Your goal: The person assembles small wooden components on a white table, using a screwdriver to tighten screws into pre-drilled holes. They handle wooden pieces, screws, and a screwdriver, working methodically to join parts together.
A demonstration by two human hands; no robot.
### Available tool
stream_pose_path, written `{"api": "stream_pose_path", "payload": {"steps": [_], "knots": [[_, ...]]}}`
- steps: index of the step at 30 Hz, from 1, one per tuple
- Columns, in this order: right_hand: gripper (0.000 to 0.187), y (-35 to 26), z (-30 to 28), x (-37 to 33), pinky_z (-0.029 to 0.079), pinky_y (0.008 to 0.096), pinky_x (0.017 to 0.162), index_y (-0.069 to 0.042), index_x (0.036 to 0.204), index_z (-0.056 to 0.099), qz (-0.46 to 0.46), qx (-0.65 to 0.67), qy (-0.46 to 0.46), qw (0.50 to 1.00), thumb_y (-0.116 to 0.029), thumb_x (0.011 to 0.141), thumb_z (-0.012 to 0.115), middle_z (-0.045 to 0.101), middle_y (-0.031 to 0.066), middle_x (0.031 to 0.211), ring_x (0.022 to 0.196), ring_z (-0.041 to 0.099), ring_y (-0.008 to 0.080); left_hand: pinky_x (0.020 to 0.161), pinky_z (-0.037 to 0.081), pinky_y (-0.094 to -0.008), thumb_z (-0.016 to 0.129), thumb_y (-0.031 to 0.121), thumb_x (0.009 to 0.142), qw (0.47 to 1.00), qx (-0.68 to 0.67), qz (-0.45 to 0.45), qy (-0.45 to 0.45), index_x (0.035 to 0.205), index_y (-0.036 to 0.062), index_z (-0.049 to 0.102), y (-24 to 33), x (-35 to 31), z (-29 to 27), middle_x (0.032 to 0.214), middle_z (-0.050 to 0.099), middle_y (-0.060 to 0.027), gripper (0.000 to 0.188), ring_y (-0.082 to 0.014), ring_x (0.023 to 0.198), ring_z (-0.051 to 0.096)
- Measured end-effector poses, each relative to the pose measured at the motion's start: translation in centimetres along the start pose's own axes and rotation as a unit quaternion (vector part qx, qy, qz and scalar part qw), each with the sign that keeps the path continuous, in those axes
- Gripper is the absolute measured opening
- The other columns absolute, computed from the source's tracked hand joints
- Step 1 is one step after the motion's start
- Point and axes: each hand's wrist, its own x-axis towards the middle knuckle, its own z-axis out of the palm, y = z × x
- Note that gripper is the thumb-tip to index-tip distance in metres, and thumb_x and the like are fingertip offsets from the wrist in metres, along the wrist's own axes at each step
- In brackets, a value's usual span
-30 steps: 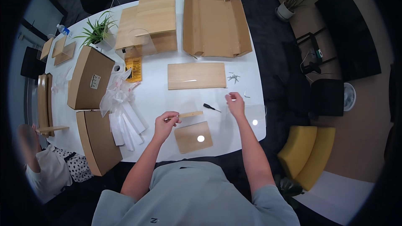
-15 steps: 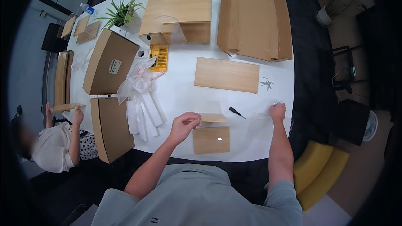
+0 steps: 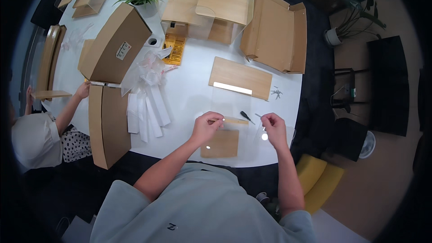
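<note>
My left hand is closed in a pinch at the left end of a small wooden board standing on edge. A small pale spot shows at its fingertips. My right hand is raised off the table, its fingers pinched by a thin grey metal piece that looks like a screw. Between the hands lies a black-handled screwdriver. A flat wooden panel rests close to me, and a clear plastic sheet lies under my right hand. Beyond is a longer wooden board.
Loose screws lie right of the long board. White strips and plastic wrap, a yellow bit case and cardboard boxes stand left. A wooden shelf unit and open carton are far. A co-worker holds a board at left.
My right hand has come left from the table's right side toward the small board, carrying the thin metal piece. My left hand stays at the board's end. The view has shifted.
</note>
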Motion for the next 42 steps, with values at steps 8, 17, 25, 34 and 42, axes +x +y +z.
{"api": "stream_pose_path", "payload": {"steps": [8,17,25,34,42], "knots": [[0.009,-8.8,7.3,-2.4,0.053,0.0437,0.063,-0.005,0.093,0.066,-0.213,-0.420,-0.066,0.880,-0.014,0.095,0.064,0.068,0.0144,0.076,0.073,0.067,0.0340,0.069,0.057,-0.0274,0.069,0.003,0.094,1.000,-0.003,0.026,0.011,0.101,-0.0008,0.072,0.4,-0.1,-0.1,0.101,0.070,-0.0065,0.008,-0.0152,0.084,0.073],[0.008,-9.7,8.5,-2.2,0.052,0.0433,0.057,-0.009,0.090,0.064,-0.325,-0.499,-0.093,0.798,-0.016,0.094,0.063,0.066,0.0071,0.073,0.069,0.067,0.0282,0.071,0.058,-0.0277,0.069,0.000,0.093,0.999,0.001,0.042,0.006,0.098,-0.0024,0.073,-0.2,-0.9,-0.4,0.100,0.070,-0.0082,0.007,-0.0163,0.083,0.074],[0.004,-9.5,9.1,-2.7,0.053,0.0410,0.054,-0.009,0.086,0.060,-0.356,-0.536,-0.100,0.759,-0.011,0.089,0.058,0.063,0.0071,0.072,0.067,0.067,0.0262,0.071,0.059,-0.0289,0.069,-0.001,0.092,0.998,0.003,0.064,0.010,0.098,-0.0027,0.074,-0.9,-0.7,-0.3,0.099,0.070,-0.0089,0.008,-0.0173,0.082,0.074],[0.004,-10.2,9.4,-2.8,0.053,0.0415,0.054,-0.009,0.086,0.061,-0.351,-0.549,-0.110,0.750,-0.011,0.087,0.058,0.066,0.0074,0.073,0.066,0.068,0.0265,0.070,0.058,-0.0293,0.069,0.000,0.092,0.998,-0.003,0.064,0.013,0.099,-0.0026,0.073,-0.6,-1.0,-0.4,0.097,0.071,-0.0093,0.008,-0.0176,0.080,0.074],[0.008,-10.2,10.1,-2.3,0.054,0.0429,0.055,-0.006,0.090,0.059,-0.343,-0.567,-0.152,0.734,-0.012,0.090,0.055,0.069,0.0108,0.074,0.066,0.070,0.0291,0.068,0.058,-0.0303,0.070,-0.001,0.091,0.997,0.004,0.078,0.020,0.098,-0.0025,0.073,-0.9,-0.8,-0.4,0.093,0.071,-0.0102,0.008,-0.0175,0.078,0.073]]}}
